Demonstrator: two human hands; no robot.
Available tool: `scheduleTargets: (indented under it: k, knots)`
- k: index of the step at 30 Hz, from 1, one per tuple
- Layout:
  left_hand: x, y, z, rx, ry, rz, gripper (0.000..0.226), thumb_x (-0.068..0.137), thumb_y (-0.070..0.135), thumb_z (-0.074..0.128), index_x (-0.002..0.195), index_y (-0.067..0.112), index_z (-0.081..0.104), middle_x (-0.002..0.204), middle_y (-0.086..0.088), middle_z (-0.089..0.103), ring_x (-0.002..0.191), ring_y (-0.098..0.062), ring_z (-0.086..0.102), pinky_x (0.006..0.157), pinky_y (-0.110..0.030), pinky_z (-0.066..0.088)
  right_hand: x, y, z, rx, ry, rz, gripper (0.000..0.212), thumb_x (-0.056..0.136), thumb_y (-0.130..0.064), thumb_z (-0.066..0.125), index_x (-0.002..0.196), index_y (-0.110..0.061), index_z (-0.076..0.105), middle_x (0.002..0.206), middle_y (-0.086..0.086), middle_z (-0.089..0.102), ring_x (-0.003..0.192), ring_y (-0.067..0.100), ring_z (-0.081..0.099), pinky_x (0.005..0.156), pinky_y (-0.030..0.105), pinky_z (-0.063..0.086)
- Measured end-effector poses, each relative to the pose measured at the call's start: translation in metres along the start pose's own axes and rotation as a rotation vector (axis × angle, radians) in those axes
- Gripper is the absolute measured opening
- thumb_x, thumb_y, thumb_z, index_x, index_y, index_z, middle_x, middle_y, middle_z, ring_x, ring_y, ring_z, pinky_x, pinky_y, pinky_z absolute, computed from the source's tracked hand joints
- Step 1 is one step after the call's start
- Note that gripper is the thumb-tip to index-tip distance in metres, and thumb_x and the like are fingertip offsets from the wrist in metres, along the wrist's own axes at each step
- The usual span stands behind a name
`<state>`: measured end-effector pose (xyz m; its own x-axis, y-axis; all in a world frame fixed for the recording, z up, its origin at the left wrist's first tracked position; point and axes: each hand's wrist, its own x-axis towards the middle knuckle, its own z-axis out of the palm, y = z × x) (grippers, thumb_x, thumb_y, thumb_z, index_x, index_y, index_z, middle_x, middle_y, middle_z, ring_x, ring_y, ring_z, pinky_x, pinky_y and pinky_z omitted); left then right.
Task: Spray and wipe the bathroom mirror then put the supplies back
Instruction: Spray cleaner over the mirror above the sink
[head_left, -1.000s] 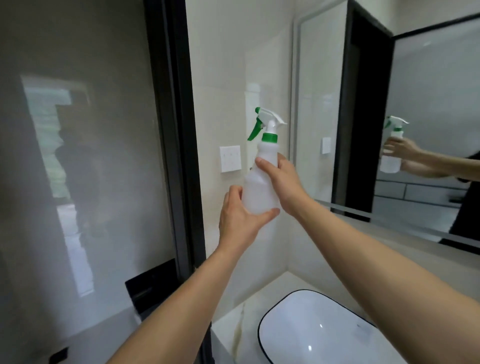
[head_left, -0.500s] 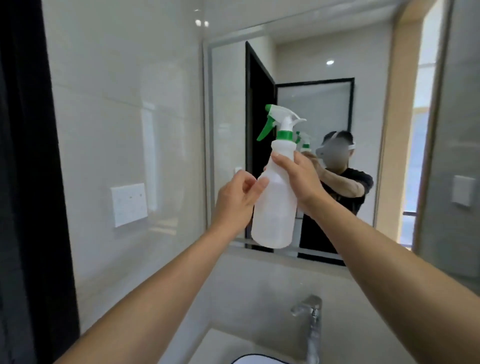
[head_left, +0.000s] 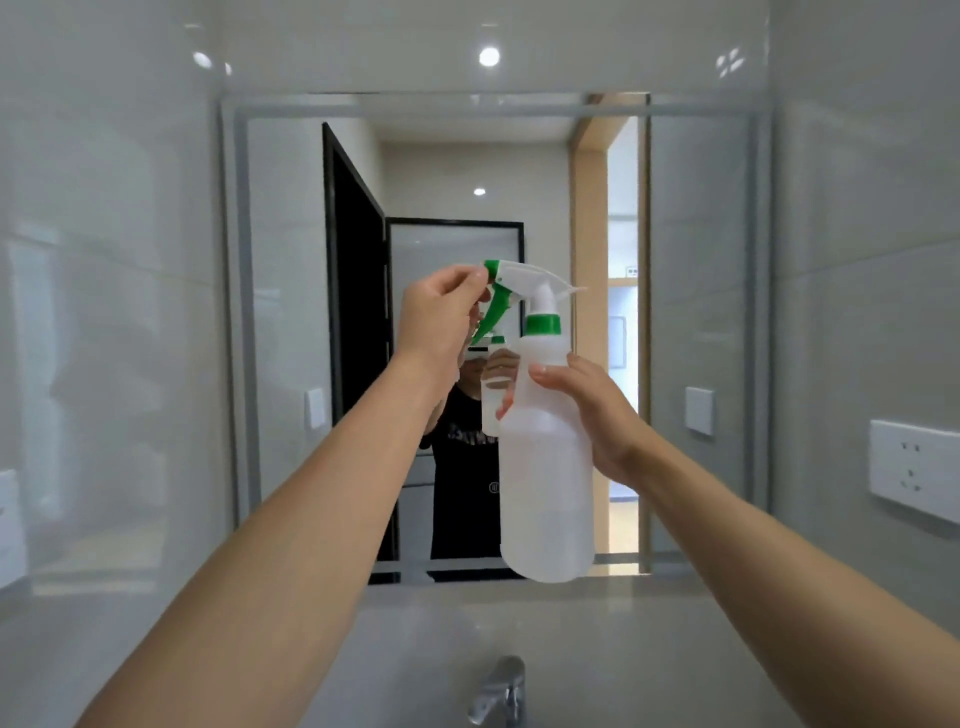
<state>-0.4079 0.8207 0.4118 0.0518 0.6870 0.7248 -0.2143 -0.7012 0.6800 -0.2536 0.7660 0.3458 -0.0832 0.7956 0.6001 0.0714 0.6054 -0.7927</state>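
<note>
A translucent white spray bottle (head_left: 545, 493) with a green collar and green trigger is held upright in front of the bathroom mirror (head_left: 291, 312). My right hand (head_left: 592, 410) grips the bottle's upper body from the right. My left hand (head_left: 441, 312) is up at the spray head and pinches the green nozzle tip at its left end. The mirror fills the wall ahead and reflects me, the bottle and a dark door frame. No cloth shows in this view.
A chrome faucet (head_left: 498, 691) stands below the mirror at the bottom middle. A white wall socket (head_left: 914, 467) is on the tiled wall at the right, another switch plate (head_left: 8, 525) at the far left edge. Glossy tiled walls close in both sides.
My view has swung right, from the left wall to face the mirror squarely. My left hand left the bottle's body and rose to the nozzle. My right hand kept its hold.
</note>
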Motion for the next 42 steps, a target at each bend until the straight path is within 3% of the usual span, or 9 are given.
scheduleTargets:
  k: [3, 8, 14, 19, 26, 32, 36, 39, 42]
  knots:
    - [0.006, -0.004, 0.011, -0.156, -0.068, -0.050, 0.026, 0.087, 0.032, 0.065, 0.099, 0.011, 0.076, 0.095, -0.014, 0.065, 0.088, -0.029, 0.055, 0.083, -0.042, 0.048, -0.001, -0.004, -0.015, 0.014, 0.006, 0.009, 0.055, 0.082, -0.035, 0.067, 0.118, 0.004, 0.057, 0.100, 0.024, 0.070, 0.090, 0.038, 0.068, 0.093, 0.055, 0.053]
    - [0.012, -0.007, 0.027, -0.309, -0.088, -0.116, 0.016, 0.095, 0.021, 0.064, 0.098, 0.009, 0.075, 0.098, -0.016, 0.065, 0.092, -0.030, 0.055, 0.083, -0.042, 0.048, -0.001, -0.004, -0.028, 0.037, -0.001, 0.021, 0.053, 0.077, -0.037, 0.070, 0.114, -0.001, 0.059, 0.099, 0.025, 0.069, 0.092, 0.041, 0.066, 0.096, 0.059, 0.049]
    - [0.011, -0.005, 0.031, -0.318, 0.001, -0.171, 0.028, 0.094, 0.022, 0.068, 0.108, -0.001, 0.071, 0.084, -0.006, 0.066, 0.074, -0.016, 0.060, 0.070, -0.034, 0.051, 0.004, -0.001, -0.025, 0.041, -0.020, 0.019, 0.058, 0.082, -0.036, 0.067, 0.121, 0.006, 0.056, 0.103, 0.027, 0.068, 0.094, 0.040, 0.066, 0.100, 0.064, 0.047]
    - [0.010, 0.002, 0.029, -0.271, 0.143, -0.202, 0.020, 0.087, 0.024, 0.076, 0.081, 0.006, 0.069, 0.062, 0.001, 0.060, 0.064, -0.015, 0.056, 0.068, -0.031, 0.050, 0.008, 0.002, -0.018, -0.019, -0.042, 0.009, 0.057, 0.081, -0.038, 0.066, 0.124, -0.001, 0.057, 0.111, 0.027, 0.067, 0.099, 0.042, 0.067, 0.098, 0.063, 0.049]
    - [0.007, 0.008, 0.017, -0.183, 0.175, -0.304, 0.024, 0.088, 0.021, 0.074, 0.071, 0.012, 0.059, 0.044, 0.007, 0.053, 0.032, -0.003, 0.046, 0.038, -0.013, 0.038, 0.013, 0.016, -0.010, -0.029, -0.084, 0.001, 0.044, 0.083, -0.033, 0.063, 0.119, -0.007, 0.062, 0.103, 0.019, 0.072, 0.094, 0.035, 0.070, 0.094, 0.056, 0.053]
    - [0.004, 0.003, 0.004, -0.035, 0.199, -0.299, 0.035, 0.087, 0.043, 0.074, 0.090, 0.009, 0.073, 0.070, 0.003, 0.069, 0.063, -0.011, 0.062, 0.069, -0.029, 0.055, 0.021, 0.023, -0.001, -0.044, -0.054, -0.009, 0.034, 0.084, -0.033, 0.067, 0.111, -0.013, 0.066, 0.105, 0.017, 0.072, 0.096, 0.036, 0.071, 0.092, 0.053, 0.056]
    - [-0.015, -0.002, -0.008, 0.183, 0.079, -0.196, 0.027, 0.095, 0.024, 0.059, 0.117, 0.012, 0.068, 0.093, 0.004, 0.066, 0.077, -0.008, 0.060, 0.067, -0.023, 0.050, 0.032, 0.016, 0.003, -0.010, 0.009, -0.024, 0.018, 0.094, -0.024, 0.065, 0.111, -0.017, 0.066, 0.099, 0.009, 0.076, 0.091, 0.027, 0.073, 0.083, 0.040, 0.060]
    - [-0.030, -0.005, -0.015, 0.419, -0.131, -0.182, 0.062, 0.090, 0.021, 0.066, 0.148, 0.023, 0.045, 0.118, 0.016, 0.055, 0.106, -0.007, 0.058, 0.097, -0.034, 0.051, 0.044, 0.007, 0.007, -0.002, 0.056, -0.051, 0.020, 0.094, -0.027, 0.067, 0.113, -0.021, 0.069, 0.101, 0.005, 0.076, 0.089, 0.023, 0.075, 0.076, 0.035, 0.062]
    - [-0.036, -0.005, -0.014, 0.502, -0.245, -0.209, 0.095, 0.083, 0.029, 0.078, 0.159, 0.025, 0.020, 0.131, 0.018, 0.047, 0.116, -0.005, 0.054, 0.106, -0.039, 0.047, 0.058, -0.001, 0.014, -0.011, 0.131, -0.062, 0.023, 0.091, -0.030, 0.070, 0.113, -0.023, 0.069, 0.107, 0.006, 0.075, 0.096, 0.023, 0.074, 0.083, 0.042, 0.061]
